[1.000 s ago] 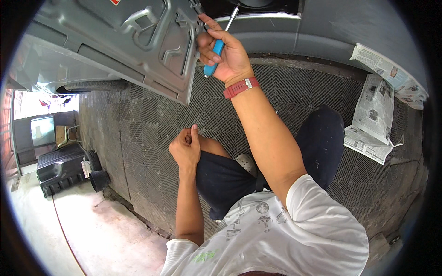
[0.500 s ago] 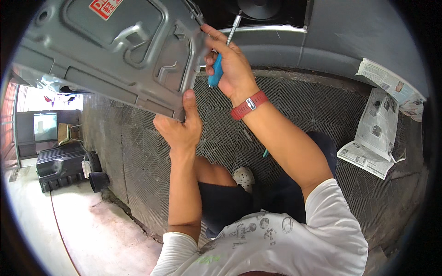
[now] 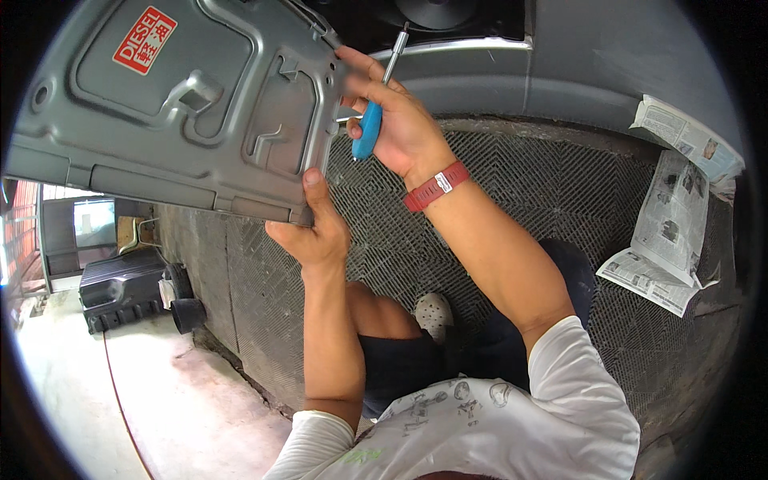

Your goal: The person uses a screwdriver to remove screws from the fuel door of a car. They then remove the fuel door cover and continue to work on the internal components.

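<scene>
A grey pressed-metal panel [image 3: 232, 160] with a red and white sticker fills the upper left, tilted, its face toward me. My left hand [image 3: 320, 236] is closed on its lower right corner, thumb on the face and fingers behind the edge. In my right hand [image 3: 408, 132] is a screwdriver [image 3: 367, 132] with a blue handle, its metal shaft pointing up and away. The fingertips of that hand reach the panel's right edge near a hinge-like part [image 3: 316, 28]; blur hides the exact contact.
Beyond the hands stands a grey vehicle body [image 3: 592, 64] with a dark opening [image 3: 376, 16]. Sheets of newspaper [image 3: 668, 216] hang and lie at the right. Ribbed dark matting [image 3: 512, 176] covers the floor, and a black plastic box [image 3: 124, 292] sits at far left.
The panel has shifted left and slightly down, showing more of its sticker and face. My hands keep their holds; the screwdriver has moved slightly left with the right hand.
</scene>
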A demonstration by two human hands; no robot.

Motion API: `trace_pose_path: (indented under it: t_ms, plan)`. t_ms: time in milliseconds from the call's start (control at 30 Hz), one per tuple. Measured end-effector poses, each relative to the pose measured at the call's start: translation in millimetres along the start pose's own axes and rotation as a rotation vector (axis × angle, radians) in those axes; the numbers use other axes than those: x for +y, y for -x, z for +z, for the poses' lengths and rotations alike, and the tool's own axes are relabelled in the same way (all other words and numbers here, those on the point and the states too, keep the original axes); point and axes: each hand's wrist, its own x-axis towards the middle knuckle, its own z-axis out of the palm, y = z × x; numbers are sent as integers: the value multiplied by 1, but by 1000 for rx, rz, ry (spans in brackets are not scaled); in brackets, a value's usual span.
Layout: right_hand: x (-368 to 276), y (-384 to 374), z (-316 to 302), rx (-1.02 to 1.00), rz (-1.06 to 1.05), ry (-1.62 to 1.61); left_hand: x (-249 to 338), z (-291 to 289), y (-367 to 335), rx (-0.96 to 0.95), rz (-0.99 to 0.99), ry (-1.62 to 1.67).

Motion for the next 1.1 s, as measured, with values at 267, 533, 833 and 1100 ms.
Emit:
trace_pose_path:
  t_ms: [267, 533, 833, 1100]
  plan:
    - [-2, -2, -8, -55, -6, 118, -10, -6, -3, -13, 48, -2]
    - [-1, 1, -8, -85, 21, 87, -11, -8, -3, -44, 17, 4]
    - [-3, 7, -7, -71, 12, 217, -11, -5, -4, -34, 78, 17]
    - [-9, 9, 0, 0, -21, 410, -5, -13, -1, -95, -18, 22]
